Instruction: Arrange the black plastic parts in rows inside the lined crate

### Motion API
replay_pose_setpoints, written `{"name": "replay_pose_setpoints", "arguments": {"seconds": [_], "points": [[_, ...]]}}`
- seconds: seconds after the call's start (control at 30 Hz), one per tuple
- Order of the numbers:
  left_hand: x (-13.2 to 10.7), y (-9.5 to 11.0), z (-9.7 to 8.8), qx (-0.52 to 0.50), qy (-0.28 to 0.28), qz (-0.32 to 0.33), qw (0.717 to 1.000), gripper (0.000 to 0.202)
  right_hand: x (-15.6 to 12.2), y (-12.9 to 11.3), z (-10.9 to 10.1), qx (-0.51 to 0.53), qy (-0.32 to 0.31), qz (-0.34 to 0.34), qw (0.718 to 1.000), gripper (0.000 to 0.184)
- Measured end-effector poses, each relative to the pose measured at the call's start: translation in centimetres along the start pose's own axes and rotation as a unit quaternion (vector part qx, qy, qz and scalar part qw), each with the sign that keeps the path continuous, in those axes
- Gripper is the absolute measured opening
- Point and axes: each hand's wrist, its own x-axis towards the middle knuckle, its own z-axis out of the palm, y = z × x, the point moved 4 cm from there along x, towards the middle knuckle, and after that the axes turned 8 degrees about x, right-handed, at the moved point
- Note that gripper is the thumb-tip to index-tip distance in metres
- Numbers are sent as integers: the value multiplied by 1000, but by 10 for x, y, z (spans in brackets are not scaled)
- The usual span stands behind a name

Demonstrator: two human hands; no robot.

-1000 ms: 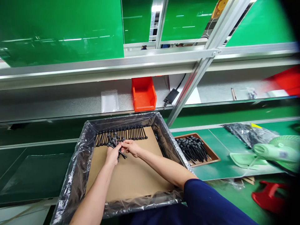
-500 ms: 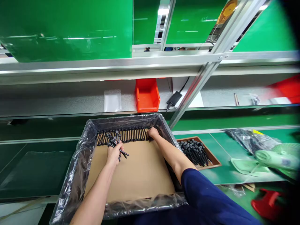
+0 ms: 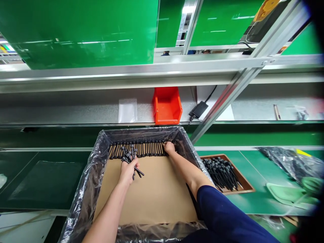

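The plastic-lined box [image 3: 82, 189] rings my reach: its film-covered walls stand on every side, wrinkled and shiny along the rim. My right forearm passes close to the right wall, while my left forearm comes in over the near left part. Between my arms, the brown cardboard sheet [image 3: 154, 192] shows openly from the row down toward the near wall, so there is room there to move. Beyond the far wall, the shelf edge [image 3: 76, 125] runs across, with an orange-red bin [image 3: 168, 109] on it.

My left hand [image 3: 129, 170] is closed around a bunch of black rods [image 3: 128, 156], above the sheet; they fan out at differing angles, slim-shafted with thicker, blocky heads. The row of black rods [image 3: 152, 148] lies side by side along the far wall, mostly parallel, leaning more at the left. My right hand [image 3: 169, 147] is at its right end, fingers bent and partly hidden; I cannot tell whether they grip a rod. To the right of the box, a brown tray [image 3: 249, 189] holds a heap of similar rods [image 3: 222, 172].
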Motion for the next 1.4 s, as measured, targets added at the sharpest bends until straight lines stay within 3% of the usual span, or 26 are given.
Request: {"name": "replay_pose_setpoints", "arguments": {"seconds": [0.17, 0.23, 0.27, 0.33, 0.43, 0.5, 0.63, 0.73, 0.8, 0.87, 0.9, 1.0, 1.07, 1.1, 1.2, 1.4], "points": [[0, -2, 1, 16, -1, -10, 1000, 33, -19, -9, -14, 37, 41, -11, 998, 30], [-1, -2, 1, 17, -2, -21, 1000, 35, -38, -27, -18, 138, 38, -52, 988, 27], [-1, -2, 2, 14, -4, -25, 1000, 36, -49, -40, -18, 210, 9, -80, 974, 26], [-1, -2, 2, 9, -1, -27, 1000, 35, -79, -70, -12, 359, -115, -128, 917, 30], [1, -5, 1, 6, 22, -10, 1000, 33, -133, -113, 0, 485, -336, -137, 796, 39], [2, -7, 2, 19, 15, 15, 1000, 28, -164, -130, 6, 515, -392, -116, 753, 40], [3, -10, 7, 35, -30, 67, 997, 24, -193, -140, 16, 595, -384, -16, 706, 42], [6, -12, 4, -7, 14, 50, 999, 30, -182, -133, 10, 674, -319, 43, 665, 46], [8, -11, 1, -39, 50, 23, 998, 32, -162, -123, -4, 706, -260, 40, 657, 47], [9, -9, -1, -56, 63, 5, 996, 33, -135, -107, -23, 703, -189, 4, 686, 40], [10, -8, -1, -57, 62, 2, 996, 33, -121, -97, -33, 681, -144, -22, 717, 33], [8, -4, -1, -48, 47, 12, 998, 34, -88, -61, -53, 497, -6, -100, 862, 14], [5, -3, 1, -46, 32, 15, 998, 35, -75, -39, -55, 309, 43, -133, 941, 21], [3, -3, 2, -46, 26, 16, 998, 36, -72, -29, -51, 220, 45, -139, 964, 27], [0, -1, 4, -41, 17, 19, 999, 38, -66, -6, -35, 52, 4, -120, 991, 36], [1, -2, 3, -37, 17, 11, 999, 39, -61, 14, -25, -35, -12, -57, 998, 32]]}}
